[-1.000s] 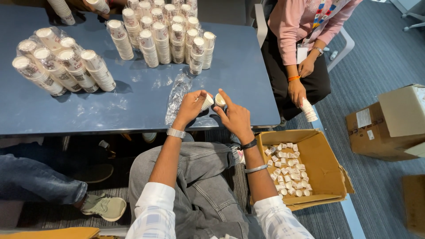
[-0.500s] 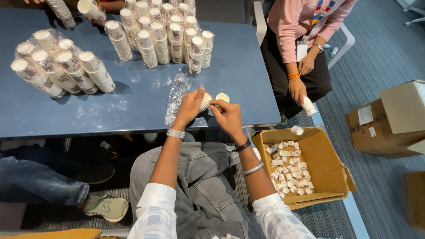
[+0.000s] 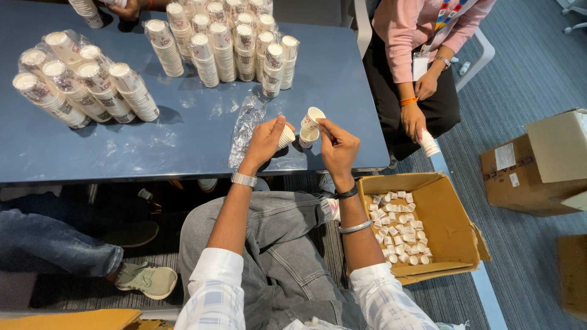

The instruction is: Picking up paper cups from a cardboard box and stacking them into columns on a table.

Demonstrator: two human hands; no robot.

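So the left hand (image 3: 264, 139) is wrapped round a short stack of small white paper cups (image 3: 286, 136). Right hand (image 3: 338, 145) pinches a single small white paper cup (image 3: 313, 117) over the blue table (image 3: 183, 131).

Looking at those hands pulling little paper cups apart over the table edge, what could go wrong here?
The right hand pinches one paper cup by its rim, so it might crush or slip and fall beside the open cardboard box. The left hand holds a short cup stack close to the empty plastic sleeve, which could be swept off the blue table.
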